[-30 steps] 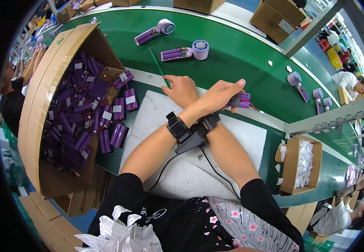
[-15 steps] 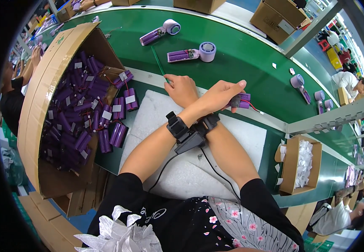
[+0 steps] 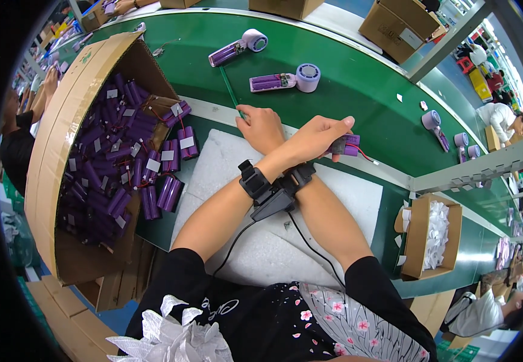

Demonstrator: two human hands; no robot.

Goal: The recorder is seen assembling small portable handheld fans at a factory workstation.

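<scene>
My forearms cross, the left one over the right. My left hand [image 3: 317, 136] is closed round a purple battery pack [image 3: 347, 145], whose red wire ends in a white connector to the right. My right hand [image 3: 262, 129], beyond and left of it, pinches a thin green stick [image 3: 230, 88] that points away over the green belt. Part of the pack is hidden by my fingers. Two opened lilac handheld fans, one farther off [image 3: 237, 48] and one nearer [image 3: 285, 78], lie on the belt with purple batteries showing inside.
On the left a tilted cardboard box [image 3: 50, 175] spills purple battery packs [image 3: 113, 157] onto the bench. A white foam sheet [image 3: 249, 253] lies under my arms. To the right are a metal post rail [image 3: 472, 169], a small box of white pieces [image 3: 436, 235] and more fans [image 3: 435, 128].
The fans and small white scraps on the green belt have shifted a little to the right. Both hands stay nearly still with what they hold.
</scene>
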